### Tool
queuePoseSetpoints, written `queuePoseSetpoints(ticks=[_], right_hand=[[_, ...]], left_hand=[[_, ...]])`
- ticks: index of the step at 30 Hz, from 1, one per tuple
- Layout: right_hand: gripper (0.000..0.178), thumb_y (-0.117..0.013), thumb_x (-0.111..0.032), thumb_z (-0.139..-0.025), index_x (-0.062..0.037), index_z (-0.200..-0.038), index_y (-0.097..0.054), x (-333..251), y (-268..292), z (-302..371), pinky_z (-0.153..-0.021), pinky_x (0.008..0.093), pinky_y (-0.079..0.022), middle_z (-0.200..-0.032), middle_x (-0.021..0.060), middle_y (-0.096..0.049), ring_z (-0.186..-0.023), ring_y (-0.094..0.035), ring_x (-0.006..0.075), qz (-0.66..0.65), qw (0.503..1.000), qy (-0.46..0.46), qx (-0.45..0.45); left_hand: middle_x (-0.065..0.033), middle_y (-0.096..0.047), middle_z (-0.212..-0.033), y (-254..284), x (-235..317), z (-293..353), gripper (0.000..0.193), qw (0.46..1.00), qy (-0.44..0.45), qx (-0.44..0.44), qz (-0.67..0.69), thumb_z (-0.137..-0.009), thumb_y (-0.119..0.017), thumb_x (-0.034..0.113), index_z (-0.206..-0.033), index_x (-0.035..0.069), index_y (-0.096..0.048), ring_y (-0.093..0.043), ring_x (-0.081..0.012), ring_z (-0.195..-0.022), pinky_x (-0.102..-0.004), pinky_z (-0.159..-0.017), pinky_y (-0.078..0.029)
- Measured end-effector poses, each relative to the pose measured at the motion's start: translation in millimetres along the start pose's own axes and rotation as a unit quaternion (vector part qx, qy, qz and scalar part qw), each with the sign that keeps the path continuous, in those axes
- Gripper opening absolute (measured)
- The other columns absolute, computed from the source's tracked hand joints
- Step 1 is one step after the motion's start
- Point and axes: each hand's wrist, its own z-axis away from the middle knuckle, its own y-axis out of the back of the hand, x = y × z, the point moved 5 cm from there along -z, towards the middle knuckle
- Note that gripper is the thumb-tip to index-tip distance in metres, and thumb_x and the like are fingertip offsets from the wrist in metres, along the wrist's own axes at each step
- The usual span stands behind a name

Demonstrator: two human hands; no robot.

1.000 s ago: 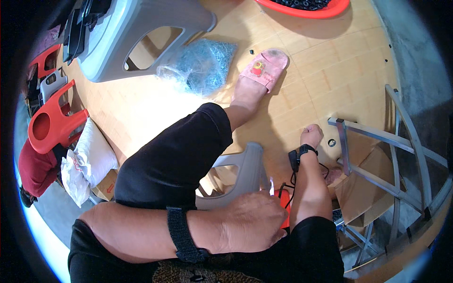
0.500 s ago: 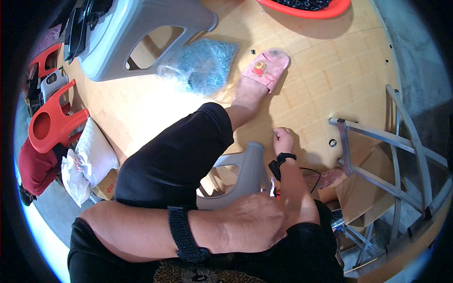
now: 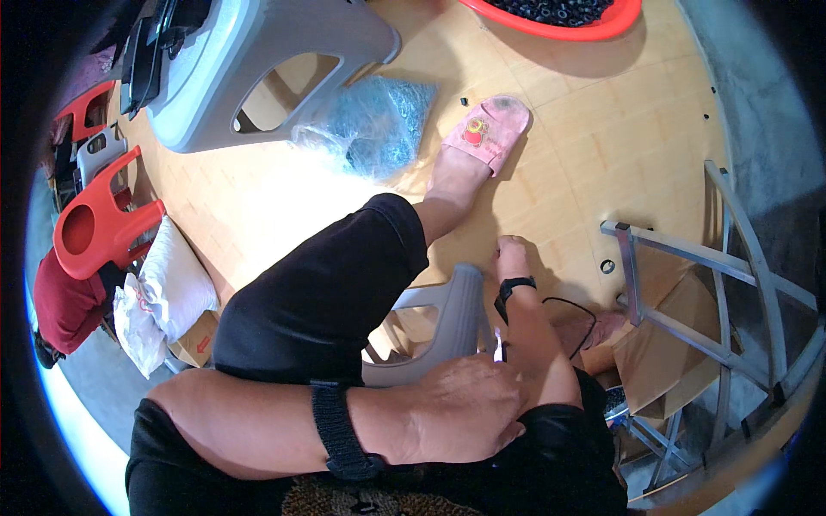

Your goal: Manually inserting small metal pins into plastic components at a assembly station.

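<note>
My left hand (image 3: 465,408) is curled closed in front of my body, its knuckles against my right forearm. A small thing with a pale, shiny tip and dark lower part (image 3: 499,346) sticks up beside its knuckles; its kind is unclear. My right hand (image 3: 511,253) reaches low, right of a small grey plastic stool (image 3: 465,318). Its fingers look curled in; whatever they hold, if anything, is hidden. Black bands circle both wrists, and a thin dark cable (image 3: 587,314) loops beside the right forearm.
A red basin (image 3: 594,30) of black rings stands far off. Left of my pink slipper (image 3: 490,129) lies a clear bag of bluish pieces (image 3: 387,125), beside a large grey stool (image 3: 215,77). At right are a metal frame (image 3: 688,245), a cardboard box (image 3: 671,344) and a black ring (image 3: 607,267).
My right hand and wrist have turned a little and the cable loop has shifted. An orange bit beside my left hand no longer shows. The view has moved slightly.
</note>
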Motion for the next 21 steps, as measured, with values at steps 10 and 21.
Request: queuePoseSetpoints(ticks=[10, 21], right_hand=[[0.012, -0.067, -0.011, -0.067, -0.0037, -0.072, -0.06, 21, 58, 54, -0.057, 0.0306, -0.048, -0.063, 0.009, -0.062, -0.058, -0.059, 0.0154, -0.317, 0.941, -0.114, 0.037], [0.012, -0.066, -0.017, -0.073, -0.0064, -0.073, -0.061, 23, 200, 160, -0.055, 0.0318, -0.047, -0.064, 0.0051, -0.059, -0.057, -0.055, 0.0175, -0.095, 0.979, -0.1, 0.15]], left_hand=[[-0.0177, -0.062, -0.071, -11, 0, -8, 0.031, 0.997, -0.034, 0.01, -0.075, -0.081, -0.063, 0.033, -0.08, 0.002, -0.065, -0.063, -0.0347, -0.074, -0.0435, -0.069, -0.049], [-0.0061, -0.064, -0.099, -33, 9, -30, 0.041, 0.969, 0.035, -0.224, -0.096, -0.082, -0.069, 0.037, -0.107, 0.006, -0.063, -0.058, -0.0165, -0.091, -0.03, -0.081, -0.045]])
